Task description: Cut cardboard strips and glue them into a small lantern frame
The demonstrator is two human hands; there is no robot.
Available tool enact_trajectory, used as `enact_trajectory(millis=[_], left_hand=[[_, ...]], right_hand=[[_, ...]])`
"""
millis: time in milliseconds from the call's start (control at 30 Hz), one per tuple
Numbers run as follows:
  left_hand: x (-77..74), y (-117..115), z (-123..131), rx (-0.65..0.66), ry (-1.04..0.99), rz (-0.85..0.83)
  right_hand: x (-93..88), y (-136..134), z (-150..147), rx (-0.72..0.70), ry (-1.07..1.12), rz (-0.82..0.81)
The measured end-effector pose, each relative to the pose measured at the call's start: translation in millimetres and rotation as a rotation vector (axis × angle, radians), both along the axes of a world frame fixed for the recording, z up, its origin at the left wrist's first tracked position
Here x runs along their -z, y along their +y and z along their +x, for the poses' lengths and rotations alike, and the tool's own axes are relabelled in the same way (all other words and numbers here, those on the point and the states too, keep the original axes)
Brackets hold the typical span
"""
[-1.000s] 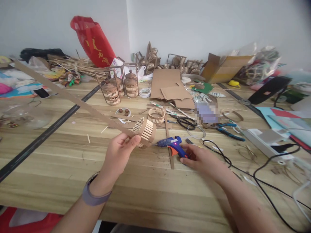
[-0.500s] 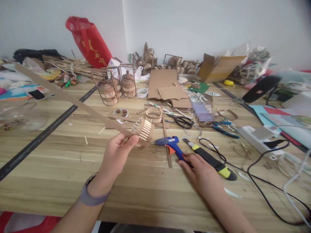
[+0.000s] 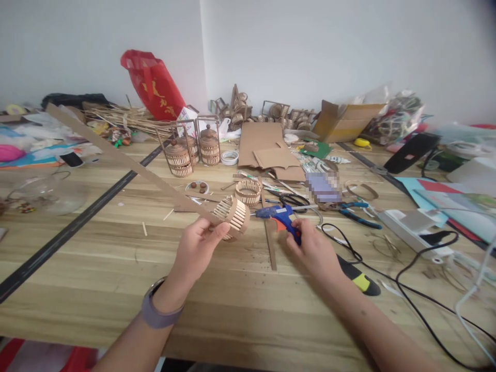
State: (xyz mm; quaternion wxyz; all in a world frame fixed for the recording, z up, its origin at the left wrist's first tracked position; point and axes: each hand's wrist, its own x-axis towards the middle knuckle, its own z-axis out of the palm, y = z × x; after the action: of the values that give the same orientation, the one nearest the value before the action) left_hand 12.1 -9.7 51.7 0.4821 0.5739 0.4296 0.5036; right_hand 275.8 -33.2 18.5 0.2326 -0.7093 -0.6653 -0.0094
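My left hand (image 3: 197, 249) is closed on a small round basket-like ring of pale wooden sticks (image 3: 237, 216), tilted above the table. A long brown cardboard strip (image 3: 120, 156) runs from the ring up to the far left, pinched by the same thumb and fingers. My right hand (image 3: 313, 249) is wrapped around the handle of a blue glue gun (image 3: 276, 213) with an orange trigger. Its nozzle points left, close to the ring's right side; whether they touch I cannot tell. Behind lies a second stick ring (image 3: 248, 191). Under the gun lies another brown strip (image 3: 270, 248).
A utility knife (image 3: 362, 281) lies partly hidden under my right forearm. Pliers (image 3: 360, 214), black cables (image 3: 401, 271) and a white power strip (image 3: 411, 227) are at the right. Small lantern-like cages (image 3: 180, 157) and cardboard sheets (image 3: 259, 142) stand or lie farther back.
My right hand has moved the glue gun up and away from the table's front, its nozzle now beside the held ring. My hand now covers the knife's front part. The view has shifted slightly.
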Motion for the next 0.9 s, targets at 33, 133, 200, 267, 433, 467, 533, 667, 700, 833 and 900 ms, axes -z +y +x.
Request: enact_trajectory(millis=[33, 133, 200, 267, 433, 467, 533, 667, 700, 833, 900], left_hand=[[-0.7, -0.1, 0.1, 0.005, 0.038, 0.009], [-1.6, 0.3, 1.0, -0.003, 0.186, 0.097], [-0.7, 1.0, 1.9, -0.021, 0.298, 0.186], [1.0, 1.8, 3.3, -0.019, 0.380, 0.272], [6.2, 3.9, 7.2, 0.050, 0.492, 0.390], [7.2, 4.6, 7.8, 0.059, 0.508, 0.399], [9.2, 6.4, 8.4, 0.072, 0.539, 0.424], [15.6, 10.9, 8.8, 0.084, 0.599, 0.499], [17.6, 12.1, 8.8, 0.086, 0.614, 0.515], [25.2, 15.9, 9.7, 0.127, 0.694, 0.552], [27.5, 17.0, 10.9, 0.164, 0.740, 0.574]], right_hand=[[-2.1, 4.9, 2.5, 0.030, -0.019, -0.010], [-8.3, 18.6, 11.1, 0.107, -0.059, -0.052], [-11.2, 25.5, 17.4, 0.131, -0.070, -0.061], [-12.6, 30.5, 23.2, 0.148, -0.083, -0.075], [-10.1, 37.3, 33.1, 0.139, -0.117, -0.131], [-8.6, 38.5, 34.8, 0.134, -0.125, -0.141], [-5.5, 41.1, 38.2, 0.128, -0.138, -0.159], [-13.8, 42.2, 40.7, 0.147, -0.159, -0.164], [-21.9, 39.4, 38.0, 0.141, -0.160, -0.143], [-71.8, 1.2, 4.6, -0.205, -0.016, 0.079], [-90.7, -33.7, -22.3, -0.447, 0.073, 0.084]])
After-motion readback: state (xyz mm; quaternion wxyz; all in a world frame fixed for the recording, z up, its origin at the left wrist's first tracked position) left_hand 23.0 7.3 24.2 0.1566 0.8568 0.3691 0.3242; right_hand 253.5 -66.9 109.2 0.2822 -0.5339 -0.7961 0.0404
